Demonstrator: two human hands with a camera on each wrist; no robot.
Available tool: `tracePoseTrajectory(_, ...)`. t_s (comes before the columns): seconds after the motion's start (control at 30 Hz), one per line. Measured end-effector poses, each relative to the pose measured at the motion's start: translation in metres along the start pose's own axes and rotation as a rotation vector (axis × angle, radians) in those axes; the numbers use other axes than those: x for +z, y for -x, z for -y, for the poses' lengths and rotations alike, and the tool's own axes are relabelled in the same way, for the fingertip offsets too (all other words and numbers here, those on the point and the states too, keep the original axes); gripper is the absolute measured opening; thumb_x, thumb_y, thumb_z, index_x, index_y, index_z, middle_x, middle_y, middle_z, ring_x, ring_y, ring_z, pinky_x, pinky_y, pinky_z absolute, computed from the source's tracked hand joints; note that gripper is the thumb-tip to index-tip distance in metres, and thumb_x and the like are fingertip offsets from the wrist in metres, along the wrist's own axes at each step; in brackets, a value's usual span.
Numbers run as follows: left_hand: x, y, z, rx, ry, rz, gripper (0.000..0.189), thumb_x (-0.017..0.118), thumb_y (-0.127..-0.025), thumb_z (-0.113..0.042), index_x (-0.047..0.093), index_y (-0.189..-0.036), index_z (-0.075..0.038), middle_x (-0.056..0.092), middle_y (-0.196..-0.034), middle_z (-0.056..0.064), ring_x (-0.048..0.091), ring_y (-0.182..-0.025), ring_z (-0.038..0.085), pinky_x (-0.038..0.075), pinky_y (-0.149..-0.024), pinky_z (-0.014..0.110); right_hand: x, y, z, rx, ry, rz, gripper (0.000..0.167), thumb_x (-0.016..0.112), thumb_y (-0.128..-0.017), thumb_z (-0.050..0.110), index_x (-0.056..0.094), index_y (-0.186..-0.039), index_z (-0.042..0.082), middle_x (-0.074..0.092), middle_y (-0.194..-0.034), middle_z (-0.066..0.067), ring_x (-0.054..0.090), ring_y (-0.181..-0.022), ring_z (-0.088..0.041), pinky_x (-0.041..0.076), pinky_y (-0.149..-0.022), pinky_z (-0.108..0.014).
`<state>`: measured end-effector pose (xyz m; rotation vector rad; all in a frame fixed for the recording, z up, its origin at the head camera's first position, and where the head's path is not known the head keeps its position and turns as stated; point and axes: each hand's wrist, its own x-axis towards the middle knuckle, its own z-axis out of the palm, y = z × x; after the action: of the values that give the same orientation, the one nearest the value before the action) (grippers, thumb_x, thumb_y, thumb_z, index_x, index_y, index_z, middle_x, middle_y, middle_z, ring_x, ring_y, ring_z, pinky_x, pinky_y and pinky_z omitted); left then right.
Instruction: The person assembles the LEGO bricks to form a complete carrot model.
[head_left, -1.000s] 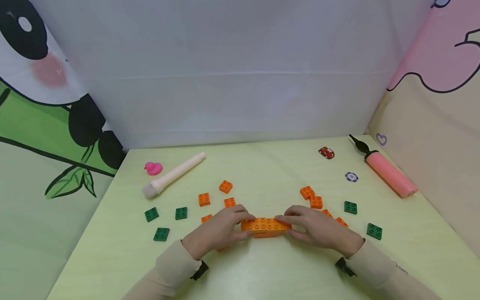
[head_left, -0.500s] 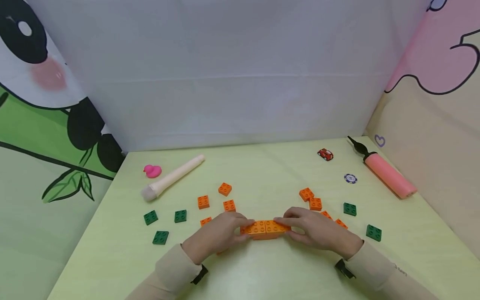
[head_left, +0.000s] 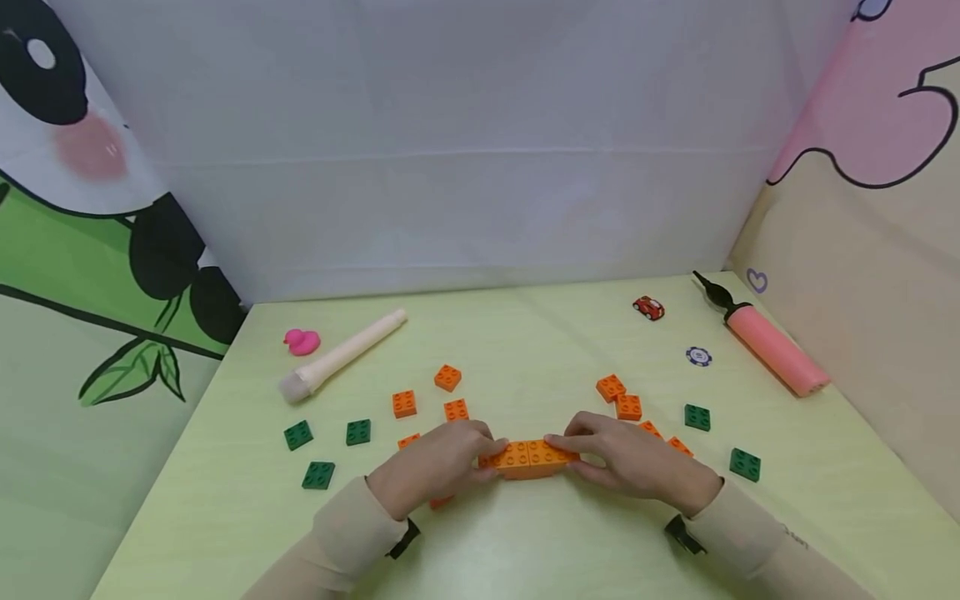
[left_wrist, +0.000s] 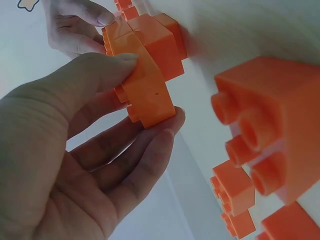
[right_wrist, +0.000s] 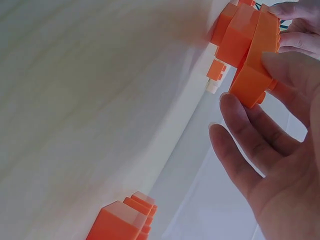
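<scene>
Two orange toy building bricks (head_left: 528,454) stand end to end as the top row of a small stack near the front middle of the table. My left hand (head_left: 446,458) pinches the left end, thumb (left_wrist: 122,67) on the near face and fingers on the far side. At the opposite end my right hand (head_left: 630,461) grips the other brick (right_wrist: 255,65) between thumb and fingers. Below the top row, more orange bricks (left_wrist: 160,45) show in the left wrist view, set inward from the ends. Their lower parts are mostly hidden by the hands in the head view.
Loose orange bricks (head_left: 447,377) lie beyond both hands, one (head_left: 441,502) by the left wrist. Green bricks (head_left: 318,475) flank them on each side. Farther back are a pink duck (head_left: 302,342), white tube (head_left: 345,354), red toy car (head_left: 648,307), poker chip (head_left: 699,357) and pink pump (head_left: 776,346).
The top-row bricks have settled lower onto the brick beneath, and their front edges now line up. Both hands keep their hold in nearly the same place. The head view has shifted slightly.
</scene>
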<state>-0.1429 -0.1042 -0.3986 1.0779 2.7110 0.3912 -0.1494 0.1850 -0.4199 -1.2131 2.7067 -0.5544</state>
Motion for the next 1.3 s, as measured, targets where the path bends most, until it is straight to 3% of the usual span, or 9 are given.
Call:
tracePoseTrajectory(0.23,0.003,0.0,0.003,0.01,0.044,-0.021,0.037,0.075,-0.091,-0.021,0.07,-0.127,-0.012,0.071,-0.1,0.001,0.058,-0.076,0.004,0.051,-0.069,0.017,0.0,0.001,0.001,0.02,0.011,0.006,0.045,0.067,-0.097,0.027,0.059,-0.141,0.027,0.061,-0.113,0.006,0.058,-0.088,-0.009,0.054,-0.079,-0.023)
tracePoseTrajectory(0.4,0.005,0.001,0.006,0.013,0.064,-0.05,0.036,0.075,-0.09,-0.021,0.071,-0.125,-0.012,0.073,-0.102,0.001,0.061,-0.079,0.007,0.051,-0.07,0.019,0.001,0.003,0.002,-0.002,0.049,-0.03,0.046,0.067,-0.097,0.028,0.058,-0.142,0.026,0.062,-0.12,0.005,0.061,-0.1,-0.011,0.056,-0.087,-0.03)
tracePoseTrajectory(0.53,0.005,0.003,0.008,0.01,0.037,-0.053,0.036,0.075,-0.09,-0.021,0.072,-0.125,-0.014,0.073,-0.105,0.001,0.064,-0.084,0.01,0.054,-0.073,0.022,-0.006,0.015,-0.002,0.029,0.083,-0.15,0.052,0.069,-0.095,0.028,0.054,-0.145,0.025,0.061,-0.128,0.001,0.061,-0.111,-0.016,0.055,-0.091,-0.037)
tracePoseTrajectory(0.63,0.005,0.005,0.009,0.001,0.027,-0.054,0.036,0.075,-0.09,-0.022,0.072,-0.124,-0.014,0.073,-0.107,0.001,0.065,-0.088,0.011,0.055,-0.075,0.024,-0.014,0.032,-0.01,0.106,0.112,-0.278,0.054,0.073,-0.092,0.025,0.056,-0.143,0.021,0.062,-0.128,-0.003,0.062,-0.111,-0.021,0.056,-0.089,-0.041)
tracePoseTrajectory(0.73,0.004,0.007,0.01,-0.014,0.025,-0.055,0.036,0.075,-0.09,-0.023,0.072,-0.125,-0.015,0.072,-0.109,0.001,0.066,-0.091,0.012,0.055,-0.077,0.025,-0.02,0.05,-0.019,0.212,0.125,-0.335,0.053,0.074,-0.091,0.021,0.057,-0.141,0.016,0.064,-0.125,-0.006,0.063,-0.109,-0.025,0.057,-0.086,-0.044)
tracePoseTrajectory(0.87,0.002,0.008,0.011,-0.009,0.018,-0.063,0.035,0.075,-0.089,-0.021,0.072,-0.124,-0.014,0.073,-0.108,0.001,0.066,-0.091,0.012,0.055,-0.076,0.025,-0.019,0.071,-0.029,0.348,0.107,-0.31,0.051,0.071,-0.092,0.018,0.056,-0.141,0.01,0.065,-0.123,-0.009,0.064,-0.106,-0.027,0.057,-0.083,-0.046)
tracePoseTrajectory(1.0,0.001,0.005,0.011,0.02,0.02,-0.073,0.034,0.075,-0.089,-0.019,0.073,-0.122,-0.012,0.073,-0.105,0.002,0.066,-0.088,0.011,0.055,-0.075,0.024,-0.015,0.085,-0.035,0.435,0.101,-0.277,0.046,0.072,-0.092,0.018,0.06,-0.135,0.006,0.067,-0.117,-0.01,0.066,-0.098,-0.026,0.058,-0.077,-0.044)
tracePoseTrajectory(1.3,0.001,0.001,0.007,0.007,0.054,-0.045,0.035,0.075,-0.09,-0.021,0.072,-0.124,-0.012,0.073,-0.108,0.002,0.065,-0.089,0.011,0.055,-0.075,0.024,-0.013,0.088,-0.034,0.55,0.096,-0.148,0.034,0.076,-0.088,0.031,0.07,-0.113,0.009,0.067,-0.096,0.001,0.059,-0.081,-0.013,0.054,-0.069,-0.036)
